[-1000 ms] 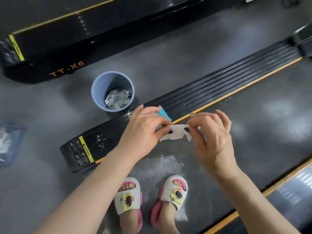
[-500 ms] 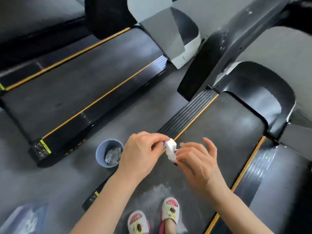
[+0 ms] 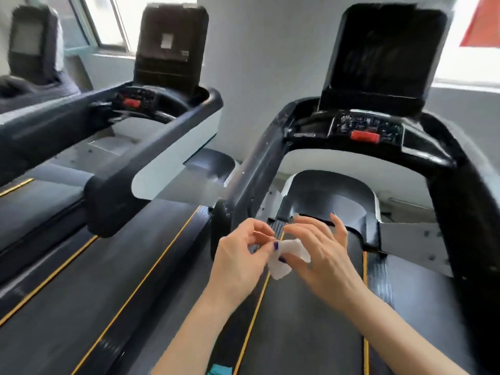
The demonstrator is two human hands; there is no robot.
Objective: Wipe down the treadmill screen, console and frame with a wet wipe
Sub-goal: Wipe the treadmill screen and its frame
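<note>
Pinching wet wipe (image 3: 281,259) between both hands (image 3: 281,255).

This is a gym: three treadmills stand side by side, the nearest treadmill (image 3: 378,136) with a dark screen (image 3: 384,50), a button console (image 3: 365,125) and a black belt (image 3: 305,320), the next treadmill (image 3: 151,125) beside it, under bright windows (image 3: 105,20).

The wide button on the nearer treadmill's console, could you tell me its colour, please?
Red button, clearest in the head view.
</note>
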